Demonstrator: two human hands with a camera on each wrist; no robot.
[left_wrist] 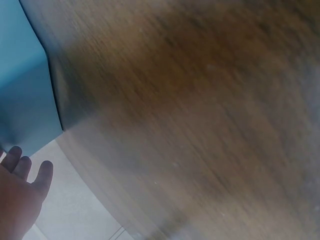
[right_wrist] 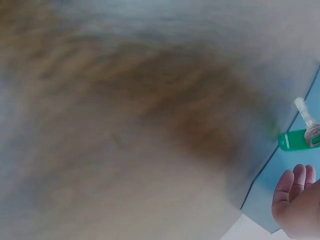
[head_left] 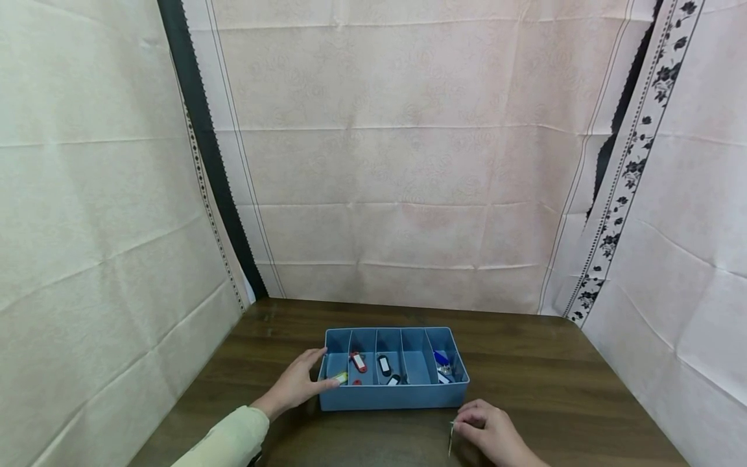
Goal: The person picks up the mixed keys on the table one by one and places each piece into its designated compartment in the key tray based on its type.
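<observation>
A blue divided box stands on the table, its compartments running side by side. My left hand rests at the box's left end, fingers spread along the wall and thumb by the front rim. A yellow-green key tag lies close to that thumb. My right hand, just in front of the box's right corner, pinches a key with a green tag. The key and green key tag show clearly in the right wrist view; from the head they are a thin edge.
Red key tags lie in the second compartment from the left, black key tags in the middle one, and blue key tags with keys in the rightmost. Pale cloth hangs behind the brown wooden table and on both sides.
</observation>
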